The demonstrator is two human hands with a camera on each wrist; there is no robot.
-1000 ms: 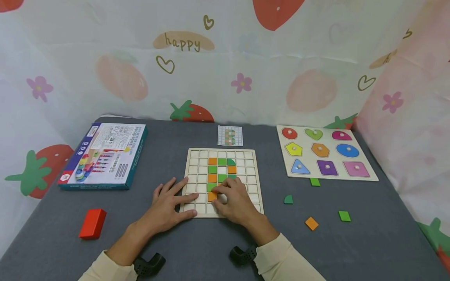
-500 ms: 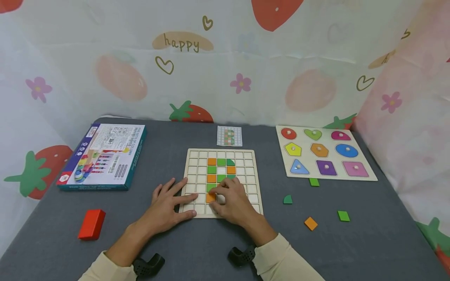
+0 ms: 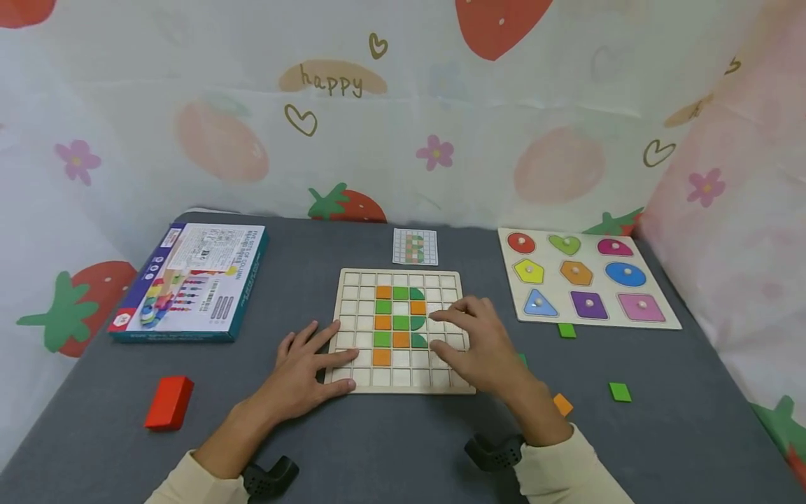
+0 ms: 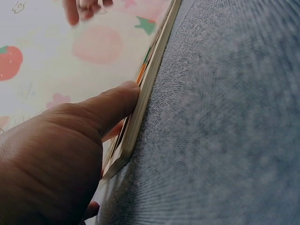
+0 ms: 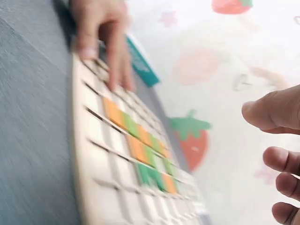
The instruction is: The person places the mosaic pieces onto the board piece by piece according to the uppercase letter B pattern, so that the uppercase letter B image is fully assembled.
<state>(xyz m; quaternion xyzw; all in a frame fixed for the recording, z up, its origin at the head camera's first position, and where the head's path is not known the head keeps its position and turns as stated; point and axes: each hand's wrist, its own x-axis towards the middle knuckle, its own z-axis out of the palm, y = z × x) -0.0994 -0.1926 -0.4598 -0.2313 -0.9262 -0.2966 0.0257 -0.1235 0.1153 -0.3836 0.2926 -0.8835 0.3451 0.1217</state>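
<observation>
My left hand [image 3: 308, 367] rests with spread fingers on the left edge of the wooden grid board [image 3: 448, 280]; the left wrist view shows its thumb [image 4: 112, 105] on the rim. My right hand [image 3: 485, 350] hovers over the board's right side, thumb and index finger parted with nothing between them. Coloured tiles fill part of the grid: orange squares [image 3: 381, 358], green squares [image 3: 381, 339] and dark green rounded-corner tiles [image 3: 419, 341] in the right column. Blurred in the right wrist view, the orange and green tiles [image 5: 137, 149] lie in their cells.
A printed pattern card [image 3: 415, 247] lies behind the board. To the right are a shape puzzle [image 3: 552, 273], loose green squares [image 3: 620, 392] and a partly covered orange square [image 3: 562, 404]. On the left lie a flat box [image 3: 189, 280] and a red block [image 3: 168, 404].
My right hand has let go at the tiles and moved right, its fingers opening. An orange square and a dark green rounded tile now show where it was. The left hand stays put.
</observation>
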